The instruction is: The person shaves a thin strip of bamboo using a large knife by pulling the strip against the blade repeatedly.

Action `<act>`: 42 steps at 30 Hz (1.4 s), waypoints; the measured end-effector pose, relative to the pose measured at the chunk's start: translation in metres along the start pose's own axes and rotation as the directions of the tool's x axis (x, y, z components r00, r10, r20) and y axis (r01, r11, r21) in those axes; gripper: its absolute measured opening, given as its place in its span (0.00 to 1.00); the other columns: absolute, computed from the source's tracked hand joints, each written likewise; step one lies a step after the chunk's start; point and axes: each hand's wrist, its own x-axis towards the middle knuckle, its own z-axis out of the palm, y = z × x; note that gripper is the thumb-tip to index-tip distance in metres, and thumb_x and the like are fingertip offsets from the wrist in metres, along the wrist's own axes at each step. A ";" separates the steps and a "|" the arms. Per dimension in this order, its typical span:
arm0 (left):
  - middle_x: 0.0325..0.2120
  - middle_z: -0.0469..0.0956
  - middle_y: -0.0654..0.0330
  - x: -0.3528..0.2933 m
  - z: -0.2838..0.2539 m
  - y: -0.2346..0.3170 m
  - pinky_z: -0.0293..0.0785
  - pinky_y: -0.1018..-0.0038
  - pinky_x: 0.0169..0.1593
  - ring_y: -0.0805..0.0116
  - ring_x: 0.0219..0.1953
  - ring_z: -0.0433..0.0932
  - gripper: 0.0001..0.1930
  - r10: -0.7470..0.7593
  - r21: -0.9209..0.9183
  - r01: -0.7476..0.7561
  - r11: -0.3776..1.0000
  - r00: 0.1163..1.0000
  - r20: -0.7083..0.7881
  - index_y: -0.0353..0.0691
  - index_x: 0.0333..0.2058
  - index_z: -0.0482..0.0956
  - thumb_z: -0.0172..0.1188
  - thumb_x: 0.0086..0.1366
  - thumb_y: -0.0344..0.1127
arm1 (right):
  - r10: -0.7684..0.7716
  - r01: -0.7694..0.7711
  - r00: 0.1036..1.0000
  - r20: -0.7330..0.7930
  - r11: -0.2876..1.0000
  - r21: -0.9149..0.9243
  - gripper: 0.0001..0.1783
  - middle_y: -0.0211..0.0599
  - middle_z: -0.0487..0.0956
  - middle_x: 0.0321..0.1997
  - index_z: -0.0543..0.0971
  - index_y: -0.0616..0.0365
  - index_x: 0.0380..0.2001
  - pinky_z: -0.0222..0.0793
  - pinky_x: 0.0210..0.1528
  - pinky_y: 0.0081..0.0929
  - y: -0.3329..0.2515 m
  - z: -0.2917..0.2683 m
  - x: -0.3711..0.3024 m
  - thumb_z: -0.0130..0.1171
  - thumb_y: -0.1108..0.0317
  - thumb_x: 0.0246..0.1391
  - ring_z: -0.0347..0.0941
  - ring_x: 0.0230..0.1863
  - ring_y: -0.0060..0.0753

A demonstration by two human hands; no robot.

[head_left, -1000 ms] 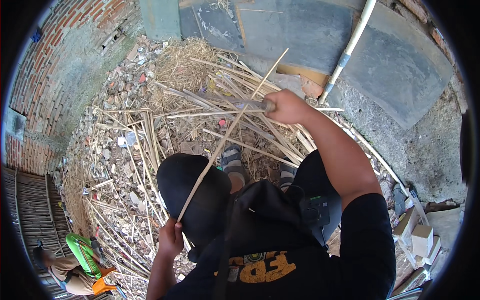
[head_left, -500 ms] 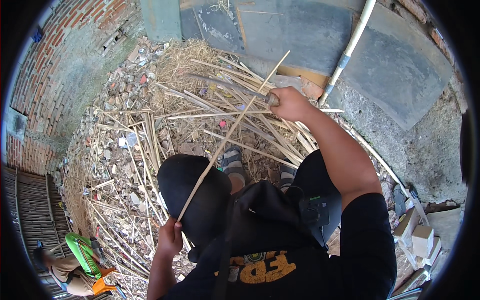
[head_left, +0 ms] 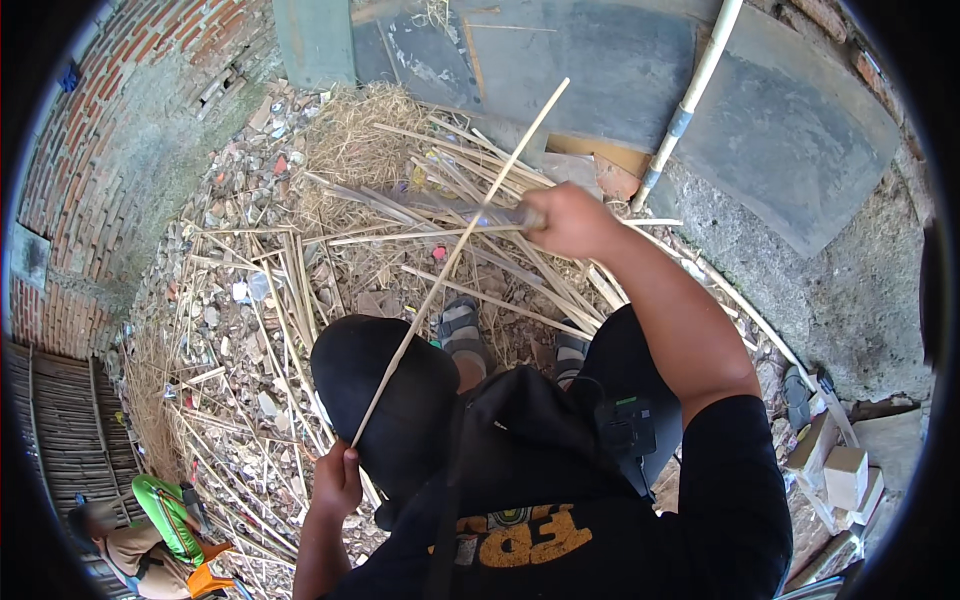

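Note:
A long pale bamboo stick (head_left: 430, 300) slants up and away across my dark-clad left knee. My left hand (head_left: 337, 480) is closed in a pinch on its near end. In my right hand (head_left: 572, 222) is the handle of a long knife, gripped in a fist. Its blade (head_left: 420, 202) points left and crosses the stick's far half, smeared by motion. Whether the edge touches the stick I cannot tell.
Split bamboo strips (head_left: 560, 275) lie heaped beyond my sandalled feet (head_left: 460, 328), with dry straw (head_left: 365, 140) behind. Rubble and more strips cover the ground at left. A pale pole (head_left: 690, 105) leans on the far wall. Another person (head_left: 150, 550) sits at lower left.
My right hand and the knife have moved down and a little left along the stick, toward me. The stick stays across my knee in my left hand.

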 end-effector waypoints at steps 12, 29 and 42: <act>0.19 0.75 0.43 0.001 0.004 0.002 0.70 0.57 0.29 0.37 0.25 0.78 0.14 -0.005 0.053 0.006 0.999 1.000 -0.025 0.33 0.36 0.74 0.46 0.76 0.37 | 0.044 -0.039 0.996 0.076 0.997 -0.072 0.13 0.49 0.82 0.31 0.81 0.55 0.36 0.75 0.41 0.47 -0.001 -0.002 -0.005 0.65 0.66 0.45 0.80 0.35 0.54; 0.18 0.74 0.45 -0.003 0.005 -0.007 0.68 0.60 0.27 0.43 0.22 0.77 0.16 0.021 -0.019 -0.022 1.000 0.999 -0.025 0.34 0.35 0.72 0.46 0.77 0.42 | -0.040 0.063 0.985 0.166 0.989 -0.136 0.15 0.47 0.82 0.30 0.82 0.54 0.38 0.75 0.39 0.44 -0.037 0.007 -0.010 0.65 0.67 0.43 0.80 0.34 0.51; 0.20 0.75 0.44 -0.002 0.000 -0.003 0.70 0.59 0.30 0.41 0.25 0.77 0.17 -0.048 -0.045 0.048 0.998 0.999 0.011 0.34 0.32 0.72 0.47 0.77 0.40 | -0.080 0.108 0.986 0.146 0.974 -0.199 0.10 0.43 0.81 0.28 0.80 0.49 0.32 0.75 0.39 0.48 -0.041 0.011 -0.010 0.64 0.67 0.43 0.81 0.35 0.51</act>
